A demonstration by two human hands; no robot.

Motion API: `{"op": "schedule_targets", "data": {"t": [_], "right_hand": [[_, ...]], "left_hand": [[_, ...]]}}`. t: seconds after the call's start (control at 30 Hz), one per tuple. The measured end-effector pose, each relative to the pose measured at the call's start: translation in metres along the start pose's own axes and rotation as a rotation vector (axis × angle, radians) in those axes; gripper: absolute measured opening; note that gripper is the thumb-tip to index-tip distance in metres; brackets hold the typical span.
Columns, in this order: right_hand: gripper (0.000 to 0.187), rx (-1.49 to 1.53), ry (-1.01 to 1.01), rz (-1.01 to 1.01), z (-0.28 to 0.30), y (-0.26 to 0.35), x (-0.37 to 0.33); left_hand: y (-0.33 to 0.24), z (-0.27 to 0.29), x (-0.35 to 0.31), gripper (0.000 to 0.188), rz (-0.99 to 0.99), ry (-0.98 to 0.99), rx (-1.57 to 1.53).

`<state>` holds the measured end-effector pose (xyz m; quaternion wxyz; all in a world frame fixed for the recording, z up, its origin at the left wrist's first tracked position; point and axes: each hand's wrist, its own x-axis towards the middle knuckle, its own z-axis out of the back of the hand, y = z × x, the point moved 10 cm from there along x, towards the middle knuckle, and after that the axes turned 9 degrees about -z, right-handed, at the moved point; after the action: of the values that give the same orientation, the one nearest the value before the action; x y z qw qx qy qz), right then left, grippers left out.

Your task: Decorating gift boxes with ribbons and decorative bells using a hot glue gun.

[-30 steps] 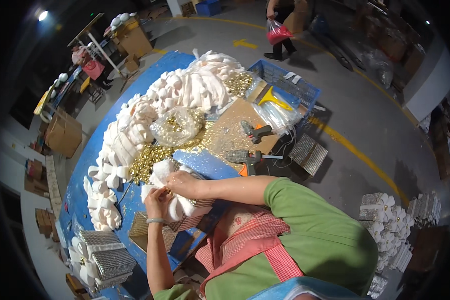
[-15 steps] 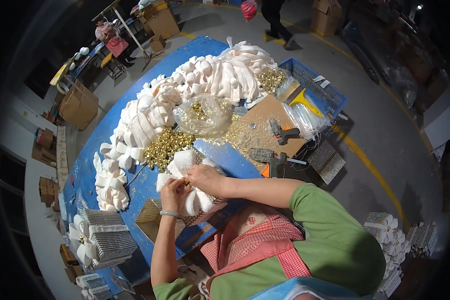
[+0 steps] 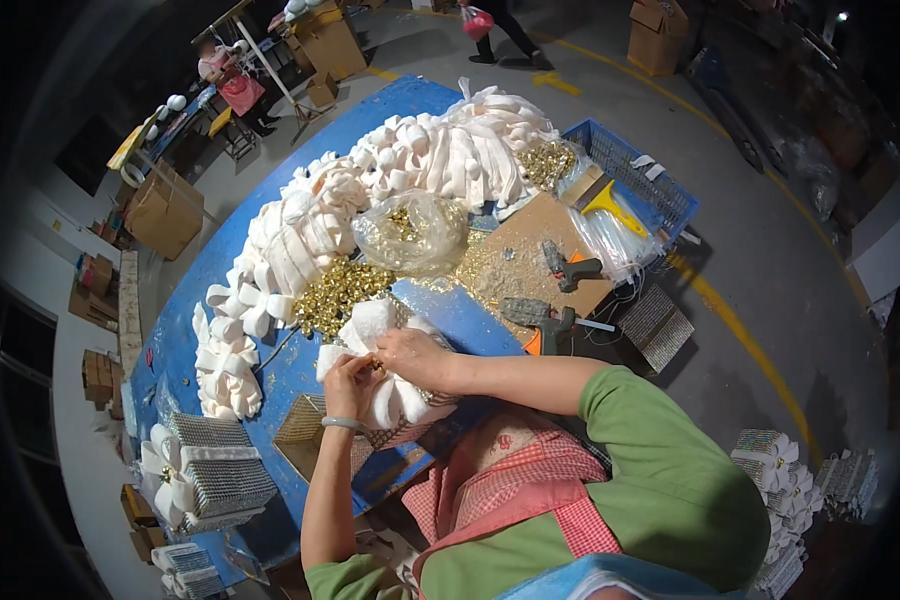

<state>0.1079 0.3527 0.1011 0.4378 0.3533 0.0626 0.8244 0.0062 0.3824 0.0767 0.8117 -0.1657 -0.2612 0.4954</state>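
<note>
A white plush bow (image 3: 402, 402) lies across a box covered in a glittering grid pattern, close in front of me. My left hand (image 3: 347, 388), with a pale bracelet at its wrist, pinches a small gold bell (image 3: 377, 366) at the middle of the bow. Beside it my right hand (image 3: 416, 358) is closed, with its fingertips down at the same spot; whatever they grip is hidden. Just beyond the bow sits a pile of gold bells (image 3: 342, 297). Two glue guns (image 3: 550, 322) rest to the right, one nearer than the other.
White bows and strips (image 3: 300, 225) heap along the far side of the blue table (image 3: 185, 300). A clear bag (image 3: 440, 235), cardboard sheet (image 3: 540, 240), yellow-handled brush (image 3: 610, 208) and blue basket (image 3: 660, 180) stand beyond. A bow-topped silver box (image 3: 225, 470) is at left. Two people are farther off.
Both hands stay at the middle of the bow with hardly any movement. In the background, a walking person carrying a red bag has moved left.
</note>
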Motion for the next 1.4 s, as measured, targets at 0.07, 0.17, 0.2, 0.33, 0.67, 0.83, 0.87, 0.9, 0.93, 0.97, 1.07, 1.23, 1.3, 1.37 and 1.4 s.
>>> {"op": "schedule_targets", "data": {"t": [0.07,0.17,0.2,0.33,0.67,0.83,0.87,0.9,0.93,0.97,1.07,1.23,1.3,1.37,1.4], "right_hand": [[0.014,-0.019,0.068,-0.044,-0.005,-0.004,0.0],[0.013,0.008,0.025,-0.017,0.001,-0.002,0.0],[0.013,0.044,-0.056,0.041,0.009,0.004,-0.001],[0.015,0.002,0.067,-0.048,-0.009,-0.007,0.002],[0.024,0.782,0.025,-0.687,0.02,-0.134,-0.017],[0.044,0.904,0.338,-1.016,-0.058,-0.157,-0.079],[0.045,0.997,0.4,-0.985,-0.07,-0.15,-0.084],[0.046,1.025,0.444,-0.98,-0.083,-0.148,-0.084],[0.046,0.986,0.371,-1.004,-0.082,-0.157,-0.086],[0.046,1.011,0.355,-1.012,-0.085,-0.161,-0.088],[0.042,1.016,0.29,-1.016,-0.087,-0.174,-0.095],[0.045,0.959,0.322,-1.161,-0.083,-0.179,-0.113],[0.054,1.116,0.369,-1.139,-0.08,-0.152,-0.098],[0.051,1.213,0.416,-0.711,-0.039,-0.105,-0.06],[0.051,1.2,0.361,-0.753,-0.027,-0.098,-0.054]], "left_hand": [[-0.006,-0.005,0.0,0.026,-0.056,0.038,-0.055],[-0.002,-0.004,0.0,0.026,-0.041,0.022,-0.04],[0.004,0.002,-0.002,0.026,0.008,-0.03,0.009],[0.018,-0.007,0.001,0.021,0.056,0.084,0.135],[0.055,0.068,-0.106,0.016,0.387,-0.589,-0.254],[0.072,0.009,-0.134,0.035,0.475,-0.483,-0.51],[0.082,-0.003,-0.138,0.037,0.566,-0.503,-0.575],[0.084,-0.007,-0.138,0.039,0.548,-0.529,-0.581],[0.083,-0.014,-0.132,0.039,0.495,-0.482,-0.617],[0.087,-0.016,-0.132,0.04,0.491,-0.497,-0.588],[0.093,-0.023,-0.131,0.04,0.485,-0.559,-0.614],[0.097,-0.044,-0.133,0.034,0.796,-0.533,-0.726],[0.082,-0.016,-0.125,0.036,0.753,-0.517,-0.567],[0.05,0.031,-0.115,0.034,0.454,-0.768,-0.658],[0.043,0.042,-0.108,0.034,0.384,-0.726,-0.737]]}}
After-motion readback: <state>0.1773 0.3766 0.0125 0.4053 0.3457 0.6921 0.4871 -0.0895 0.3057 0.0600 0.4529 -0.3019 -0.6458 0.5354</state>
